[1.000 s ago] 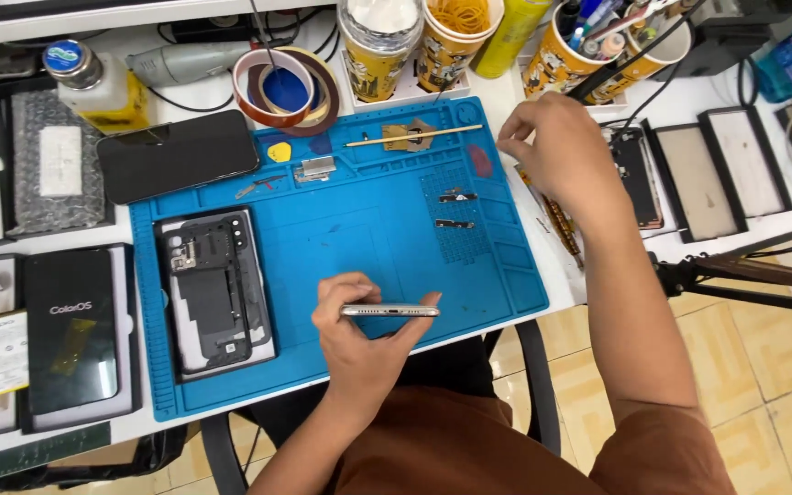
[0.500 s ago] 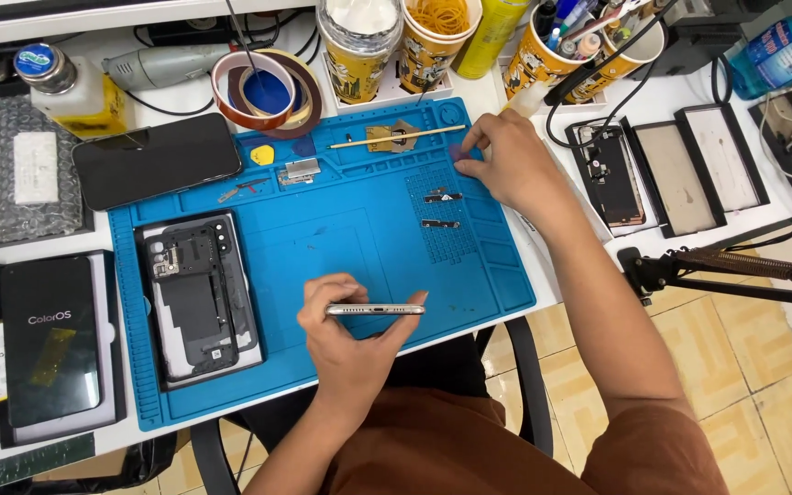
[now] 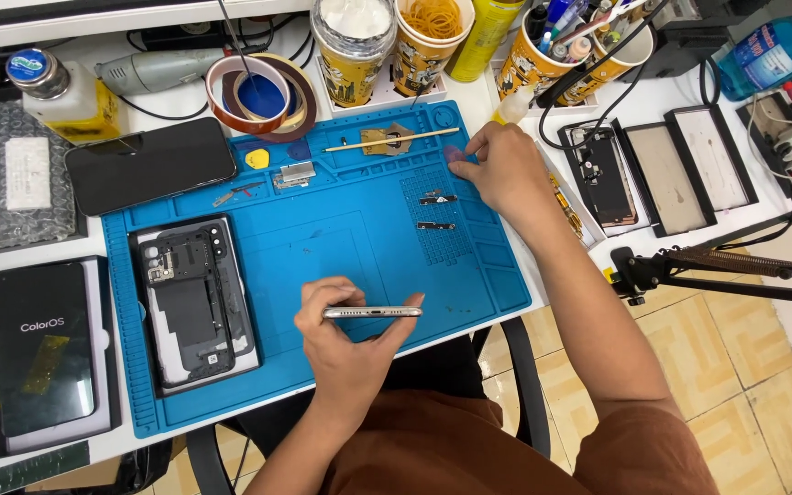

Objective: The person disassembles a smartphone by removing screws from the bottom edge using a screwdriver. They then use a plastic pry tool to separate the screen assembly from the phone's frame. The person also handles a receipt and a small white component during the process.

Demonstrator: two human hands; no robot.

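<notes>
My left hand (image 3: 346,335) gripped a slim silver phone (image 3: 372,313) edge-on, thumb & fingers clamped round it, over the near part of the blue work mat (image 3: 341,247). Right hand (image 3: 503,170) was at the mat's far right corner, fingertips pinching a small translucent pick (image 3: 453,154). Opened phone back w/ exposed internals (image 3: 194,298) lay on the mat's left side. Two small dark parts (image 3: 436,211) sat just beside my right hand.
</notes>
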